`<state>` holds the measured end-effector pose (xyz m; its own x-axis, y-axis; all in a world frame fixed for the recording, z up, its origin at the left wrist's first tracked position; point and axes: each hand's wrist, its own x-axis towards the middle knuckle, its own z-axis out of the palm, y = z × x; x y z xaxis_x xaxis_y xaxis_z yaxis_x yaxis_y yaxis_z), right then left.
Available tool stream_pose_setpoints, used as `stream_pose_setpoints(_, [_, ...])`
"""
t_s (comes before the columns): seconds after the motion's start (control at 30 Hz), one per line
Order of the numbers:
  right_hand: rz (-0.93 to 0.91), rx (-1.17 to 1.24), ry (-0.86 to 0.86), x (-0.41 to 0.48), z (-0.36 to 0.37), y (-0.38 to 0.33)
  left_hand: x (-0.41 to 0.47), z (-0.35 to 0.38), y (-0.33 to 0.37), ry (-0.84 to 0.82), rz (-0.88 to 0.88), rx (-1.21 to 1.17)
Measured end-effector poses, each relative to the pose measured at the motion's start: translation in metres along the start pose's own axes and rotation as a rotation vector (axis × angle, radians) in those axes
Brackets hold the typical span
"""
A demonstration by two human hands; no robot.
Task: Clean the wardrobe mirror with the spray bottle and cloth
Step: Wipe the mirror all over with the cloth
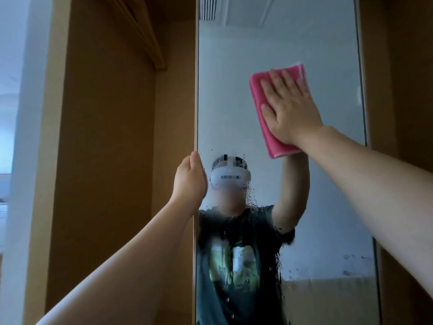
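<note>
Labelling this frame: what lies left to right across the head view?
Wardrobe panel → left hand gripping the edge of the mirror → cloth, pressed by the right hand.

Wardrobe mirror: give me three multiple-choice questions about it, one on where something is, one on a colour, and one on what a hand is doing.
1. Where on the mirror is the cloth?
A. upper right
B. lower left
C. bottom centre

2. What colour is the cloth?
A. blue
B. pink
C. white

3. What is the left hand doing?
A. hanging free
B. holding a spray bottle
C. gripping the mirror's left edge

Answers:
1 A: the right hand presses it flat against the glass high on the right, above the droplets.
2 B: it is bright pink all over.
3 C: the hand clasps the edge, with the thumb at the front.
</note>
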<state>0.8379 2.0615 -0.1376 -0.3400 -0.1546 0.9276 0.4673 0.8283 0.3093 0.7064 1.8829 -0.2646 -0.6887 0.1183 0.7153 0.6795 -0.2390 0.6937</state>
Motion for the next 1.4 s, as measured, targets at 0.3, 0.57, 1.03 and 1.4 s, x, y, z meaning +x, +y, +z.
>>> stream_pose_setpoints(0.3, [0.003, 0.014, 0.002, 0.002, 0.001, -0.009, -0.004, 0.000, 0.007, -0.008, -0.009, 0.004])
stream_pose_setpoints(0.57, [-0.192, -0.005, -0.019, -0.030, 0.000, -0.036, -0.006, 0.000, 0.008, 0.005, -0.008, 0.023])
stream_pose_setpoints(1.03, [-0.321, 0.005, -0.052, -0.106, 0.024, -0.075, -0.005, 0.001, 0.009, 0.016, -0.018, -0.005])
stream_pose_setpoints(1.4, [-0.464, 0.075, -0.060, -0.150, 0.042, -0.087, -0.004, -0.003, 0.008, -0.042, -0.077, -0.009])
